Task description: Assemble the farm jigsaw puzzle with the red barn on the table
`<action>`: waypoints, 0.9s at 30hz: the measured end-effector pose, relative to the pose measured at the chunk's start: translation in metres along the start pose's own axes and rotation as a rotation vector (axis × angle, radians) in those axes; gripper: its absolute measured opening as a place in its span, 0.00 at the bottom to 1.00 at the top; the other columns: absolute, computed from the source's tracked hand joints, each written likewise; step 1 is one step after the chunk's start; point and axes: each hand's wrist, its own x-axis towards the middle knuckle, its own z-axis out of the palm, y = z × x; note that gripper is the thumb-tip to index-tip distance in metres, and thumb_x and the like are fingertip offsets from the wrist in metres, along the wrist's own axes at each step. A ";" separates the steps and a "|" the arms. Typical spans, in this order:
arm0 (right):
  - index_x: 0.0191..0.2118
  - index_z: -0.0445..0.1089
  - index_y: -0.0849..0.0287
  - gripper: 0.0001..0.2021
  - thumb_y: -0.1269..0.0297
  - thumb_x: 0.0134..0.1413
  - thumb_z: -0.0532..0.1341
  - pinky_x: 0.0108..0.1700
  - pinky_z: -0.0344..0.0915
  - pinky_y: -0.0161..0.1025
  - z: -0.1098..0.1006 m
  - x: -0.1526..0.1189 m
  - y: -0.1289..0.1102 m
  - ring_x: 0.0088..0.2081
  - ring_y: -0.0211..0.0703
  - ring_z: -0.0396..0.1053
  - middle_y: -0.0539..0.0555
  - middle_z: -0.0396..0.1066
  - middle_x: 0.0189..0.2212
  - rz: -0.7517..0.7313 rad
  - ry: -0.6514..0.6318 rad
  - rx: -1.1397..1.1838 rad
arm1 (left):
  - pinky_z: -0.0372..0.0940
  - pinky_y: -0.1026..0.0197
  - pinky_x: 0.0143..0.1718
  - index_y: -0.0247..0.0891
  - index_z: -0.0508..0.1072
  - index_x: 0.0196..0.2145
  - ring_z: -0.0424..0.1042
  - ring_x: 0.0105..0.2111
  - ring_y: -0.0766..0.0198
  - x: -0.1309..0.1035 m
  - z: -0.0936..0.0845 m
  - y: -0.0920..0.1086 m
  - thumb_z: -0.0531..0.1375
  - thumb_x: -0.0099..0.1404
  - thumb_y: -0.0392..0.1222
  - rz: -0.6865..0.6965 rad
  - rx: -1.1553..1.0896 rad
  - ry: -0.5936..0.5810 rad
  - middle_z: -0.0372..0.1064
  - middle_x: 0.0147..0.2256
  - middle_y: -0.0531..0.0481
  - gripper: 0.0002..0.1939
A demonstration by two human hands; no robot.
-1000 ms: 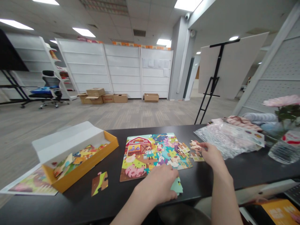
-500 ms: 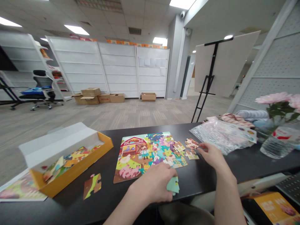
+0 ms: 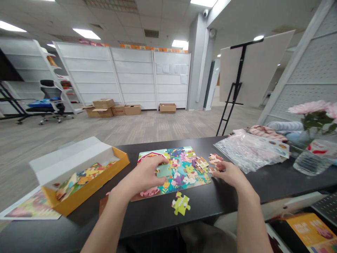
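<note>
My left hand (image 3: 143, 172) is over the left part of the farm-scene jigsaw puzzle (image 3: 181, 156), pinching a pale green puzzle piece (image 3: 164, 170) between thumb and fingers. The barn and farmer on the puzzle are partly covered by that hand. To the right, my right hand (image 3: 230, 173) has its fingers closed at the edge of a puzzle piece (image 3: 211, 170), which it partly hides. Just beyond lies a brown-and-cream piece (image 3: 216, 159). Other loose pieces (image 3: 201, 163) rest against the puzzle's right side. A yellow-green piece (image 3: 181, 204) lies in front on the black table (image 3: 202, 200).
At left stands an open yellow box (image 3: 86, 189) with several pieces inside, beside a printed picture sheet (image 3: 34, 207). A brown piece (image 3: 103, 203) shows behind my left forearm. Clear plastic bags (image 3: 250, 153) and a flower vase (image 3: 312, 158) are at right.
My left hand has moved left and away from me, carrying the pale green piece over the puzzle. The yellow-green piece is now uncovered. My right hand has shifted slightly left onto a loose piece.
</note>
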 end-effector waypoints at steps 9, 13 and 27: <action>0.40 0.77 0.57 0.18 0.59 0.39 0.70 0.35 0.64 0.39 -0.006 0.000 -0.002 0.38 0.51 0.76 0.57 0.78 0.41 0.019 -0.026 -0.045 | 0.66 0.54 0.50 0.35 0.75 0.50 0.75 0.48 0.48 -0.037 -0.034 -0.067 0.60 0.54 0.42 -0.415 0.408 -0.022 0.77 0.48 0.40 0.25; 0.42 0.77 0.58 0.16 0.65 0.42 0.67 0.37 0.66 0.39 -0.012 0.002 0.008 0.38 0.50 0.76 0.57 0.78 0.41 0.038 -0.006 -0.046 | 0.67 0.54 0.48 0.36 0.76 0.48 0.75 0.48 0.47 -0.052 -0.033 -0.085 0.60 0.52 0.41 -0.536 0.506 -0.067 0.77 0.47 0.39 0.24; 0.40 0.80 0.55 0.16 0.66 0.39 0.70 0.31 0.63 0.36 -0.017 0.000 0.000 0.28 0.43 0.72 0.52 0.75 0.30 -0.047 -0.114 -0.119 | 0.67 0.56 0.46 0.34 0.76 0.44 0.76 0.48 0.48 -0.054 -0.013 -0.108 0.60 0.54 0.41 -0.588 0.453 -0.138 0.77 0.46 0.37 0.19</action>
